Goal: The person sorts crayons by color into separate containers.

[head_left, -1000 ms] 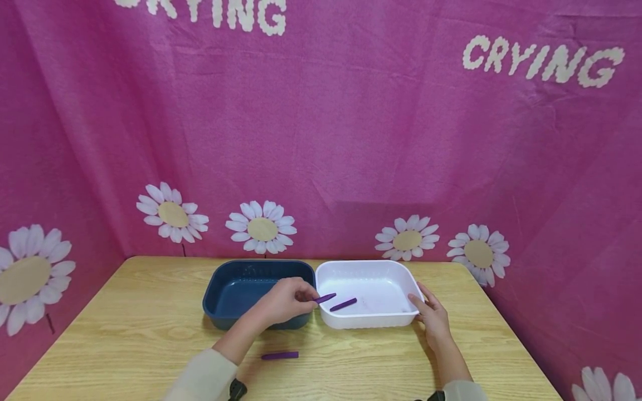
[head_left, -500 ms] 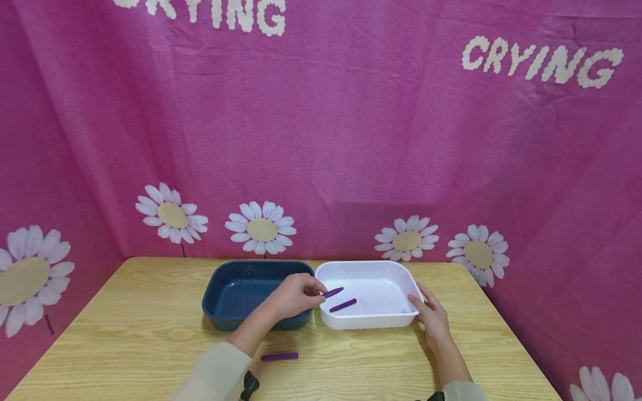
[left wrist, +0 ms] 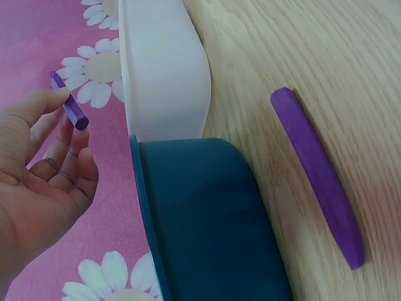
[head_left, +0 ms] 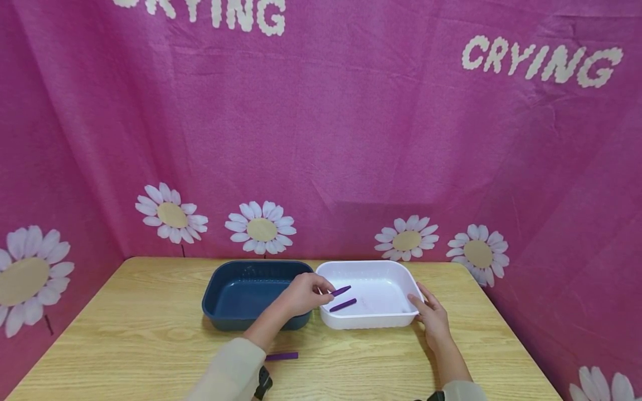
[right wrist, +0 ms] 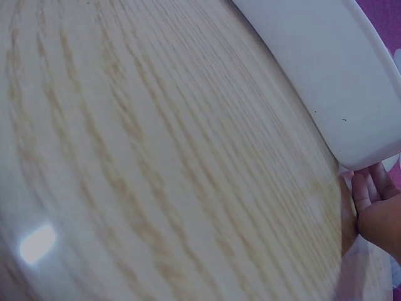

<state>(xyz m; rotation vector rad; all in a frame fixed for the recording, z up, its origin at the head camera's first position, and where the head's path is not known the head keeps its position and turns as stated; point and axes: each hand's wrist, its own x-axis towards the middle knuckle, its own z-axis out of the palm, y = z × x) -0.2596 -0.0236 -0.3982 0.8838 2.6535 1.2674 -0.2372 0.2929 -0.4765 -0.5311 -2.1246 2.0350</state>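
Observation:
My left hand pinches a purple crayon between thumb and fingers. It holds the crayon over the left part of the white plastic tray, tapered end pointing right. A second purple crayon lies inside that tray, near its front left. My right hand grips the tray's right front corner, with the thumb over the rim and the fingers outside. A third purple crayon rests on the table in front of the trays; in the head view my left sleeve covers its left tip.
A dark blue tray stands directly left of the white one, under my left forearm and hand. Both sit on a wooden table. Behind them hangs a pink curtain with daisies and white lettering.
My left hand has moved right with the crayon, from the left rim of the white tray to farther over its inside. My right hand keeps its place on the tray.

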